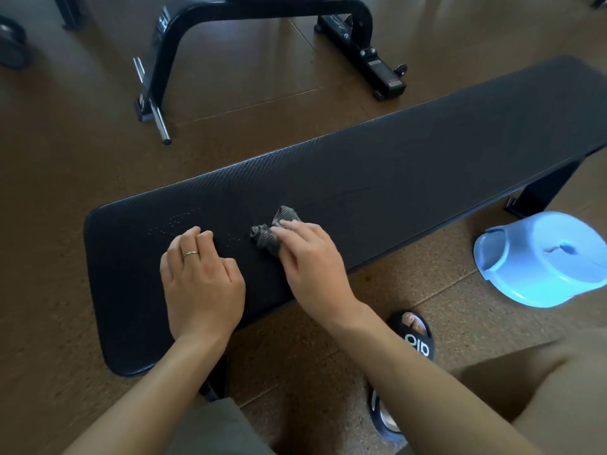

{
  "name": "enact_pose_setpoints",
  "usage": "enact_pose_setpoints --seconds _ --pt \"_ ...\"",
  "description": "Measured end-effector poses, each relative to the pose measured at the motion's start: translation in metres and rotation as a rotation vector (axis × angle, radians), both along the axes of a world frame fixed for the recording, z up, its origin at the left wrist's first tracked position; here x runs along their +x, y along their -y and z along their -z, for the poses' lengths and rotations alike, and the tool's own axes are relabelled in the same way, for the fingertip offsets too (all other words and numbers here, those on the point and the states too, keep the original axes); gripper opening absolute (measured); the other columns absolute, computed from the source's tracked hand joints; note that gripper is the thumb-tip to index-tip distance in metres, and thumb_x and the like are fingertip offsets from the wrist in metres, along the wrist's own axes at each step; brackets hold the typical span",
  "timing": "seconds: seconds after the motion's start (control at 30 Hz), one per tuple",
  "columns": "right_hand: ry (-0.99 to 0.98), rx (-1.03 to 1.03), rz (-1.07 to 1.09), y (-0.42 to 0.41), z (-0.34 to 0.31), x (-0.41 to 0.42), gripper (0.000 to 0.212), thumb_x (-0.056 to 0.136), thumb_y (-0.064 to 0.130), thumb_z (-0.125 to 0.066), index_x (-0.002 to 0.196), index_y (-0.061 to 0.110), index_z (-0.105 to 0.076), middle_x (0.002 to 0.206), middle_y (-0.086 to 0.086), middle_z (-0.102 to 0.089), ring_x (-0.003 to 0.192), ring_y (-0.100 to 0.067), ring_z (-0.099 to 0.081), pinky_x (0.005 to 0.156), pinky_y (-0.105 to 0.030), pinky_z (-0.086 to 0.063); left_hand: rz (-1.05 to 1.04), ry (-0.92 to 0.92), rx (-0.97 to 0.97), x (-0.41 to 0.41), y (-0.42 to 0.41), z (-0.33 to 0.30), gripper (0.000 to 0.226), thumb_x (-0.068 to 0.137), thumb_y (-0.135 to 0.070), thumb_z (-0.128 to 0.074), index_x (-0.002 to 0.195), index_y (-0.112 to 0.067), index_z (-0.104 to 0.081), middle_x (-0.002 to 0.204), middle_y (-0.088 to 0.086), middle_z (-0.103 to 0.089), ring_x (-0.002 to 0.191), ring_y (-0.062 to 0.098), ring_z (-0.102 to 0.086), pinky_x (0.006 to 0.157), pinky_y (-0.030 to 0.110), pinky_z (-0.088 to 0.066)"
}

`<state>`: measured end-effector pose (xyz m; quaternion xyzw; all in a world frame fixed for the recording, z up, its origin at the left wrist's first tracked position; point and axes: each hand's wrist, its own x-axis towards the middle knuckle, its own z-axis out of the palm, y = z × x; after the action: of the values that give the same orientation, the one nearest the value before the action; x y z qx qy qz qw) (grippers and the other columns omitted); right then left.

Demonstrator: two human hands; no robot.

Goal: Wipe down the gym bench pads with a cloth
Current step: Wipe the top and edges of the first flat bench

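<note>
Right hand (308, 257) sits just right of frame centre, its fingers laid over a crumpled grey cloth (272, 233) and pressing it onto the black bench pad (410, 165). I read my left hand (202, 274) as resting knuckle-curled on the pad at lower left, holding nothing. That cloth looks soft, light and limp; I judge it best gathered under the fingertips. A blue stool (542, 261) stands at right.
</note>
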<state>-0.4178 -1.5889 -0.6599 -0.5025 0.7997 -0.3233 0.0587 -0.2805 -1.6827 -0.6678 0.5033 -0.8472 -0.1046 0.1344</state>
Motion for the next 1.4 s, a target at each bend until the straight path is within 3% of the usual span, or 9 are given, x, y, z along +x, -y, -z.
enact_pose_setpoints --seconds 0.1,0.17,0.27,0.37,0.5,0.7,1.07,1.27,1.4 --pt "0.699 -0.167 0.168 0.000 -0.028 -0.023 0.024 0.104 0.019 -0.052 0.118 0.020 -0.071 0.113 0.004 -0.074 0.108 -0.013 -0.068 0.097 -0.045 -0.055 -0.007 -0.002 0.009 -0.001 0.001 0.001 0.040 0.096 -0.013 -0.047 0.135 -0.004 -0.050 0.141 0.015 -0.047 0.137 0.035 -0.039 0.119 0.055 -0.029" --pt "0.921 -0.222 0.330 -0.001 -0.038 -0.049 0.020 0.102 0.027 -0.052 0.107 0.024 -0.071 0.105 0.002 -0.075 0.101 -0.019 -0.071 0.095 -0.053 -0.056 -0.003 0.004 0.015 -0.001 0.001 0.000 0.040 0.096 -0.014 -0.047 0.135 -0.003 -0.050 0.142 0.015 -0.047 0.137 0.035 -0.039 0.119 0.056 -0.029" --pt "0.362 0.024 0.401 -0.010 -0.038 -0.076 0.018 0.098 0.029 -0.055 0.105 0.023 -0.071 0.104 0.001 -0.069 0.097 -0.017 -0.064 0.090 -0.046 -0.054 0.003 0.001 0.016 0.001 0.001 0.000 0.040 0.097 -0.014 -0.048 0.135 -0.003 -0.050 0.141 0.015 -0.047 0.137 0.036 -0.040 0.119 0.056 -0.030" --pt "-0.058 0.125 0.522 -0.017 -0.025 -0.103 0.036 0.095 0.022 -0.057 0.131 0.017 -0.060 0.121 -0.008 -0.063 0.111 -0.030 -0.055 0.096 -0.044 -0.047 0.005 0.001 0.009 0.002 0.001 0.000 0.040 0.096 -0.014 -0.048 0.135 -0.003 -0.050 0.141 0.016 -0.048 0.136 0.036 -0.041 0.118 0.056 -0.031" --pt "-0.090 0.068 0.703 -0.024 -0.013 -0.128 0.039 0.104 0.021 -0.047 0.142 0.016 -0.048 0.131 -0.014 -0.054 0.117 -0.033 -0.049 0.096 -0.040 -0.041 0.005 0.007 -0.002 0.000 0.001 0.000 0.039 0.096 -0.013 -0.050 0.134 -0.002 -0.051 0.140 0.017 -0.049 0.136 0.037 -0.042 0.118 0.057 -0.032" --pt "-0.249 0.302 0.303 -0.020 0.009 -0.087 0.052 0.106 0.044 -0.037 0.154 0.022 -0.042 0.160 -0.014 -0.036 0.146 -0.031 -0.033 0.120 -0.044 -0.028 0.003 0.017 -0.006 0.000 0.001 -0.001 0.040 0.095 -0.015 -0.048 0.133 -0.002 -0.051 0.139 0.017 -0.049 0.134 0.038 -0.042 0.117 0.057 -0.033" --pt "-0.419 0.149 -0.209 -0.019 0.001 -0.021 0.036 0.104 0.026 -0.051 0.139 0.022 -0.062 0.155 -0.011 -0.048 0.145 -0.026 -0.041 0.123 -0.043 -0.027 0.007 0.011 0.014 0.000 0.002 -0.002 0.039 0.095 -0.011 -0.052 0.133 -0.001 -0.052 0.139 0.017 -0.049 0.135 0.037 -0.042 0.117 0.057 -0.031" --pt "-0.320 0.154 0.360 -0.027 0.013 -0.178 0.039 0.101 0.021 -0.046 0.127 0.004 -0.069 0.141 -0.025 -0.056 0.129 -0.043 -0.053 0.112 -0.048 -0.041 -0.002 0.006 0.025 -0.001 0.002 -0.001 0.039 0.095 -0.012 -0.051 0.133 -0.003 -0.051 0.139 0.016 -0.048 0.136 0.036 -0.040 0.119 0.057 -0.029" --pt "-0.201 0.136 0.626 -0.013 0.005 -0.173 0.032 0.098 0.013 -0.051 0.119 -0.003 -0.070 0.136 -0.026 -0.058 0.118 -0.048 -0.053 0.103 -0.047 -0.045 -0.007 0.010 0.010 -0.003 0.002 -0.001 0.039 0.094 -0.011 -0.050 0.131 -0.001 -0.051 0.137 0.017 -0.048 0.134 0.038 -0.041 0.118 0.058 -0.029"
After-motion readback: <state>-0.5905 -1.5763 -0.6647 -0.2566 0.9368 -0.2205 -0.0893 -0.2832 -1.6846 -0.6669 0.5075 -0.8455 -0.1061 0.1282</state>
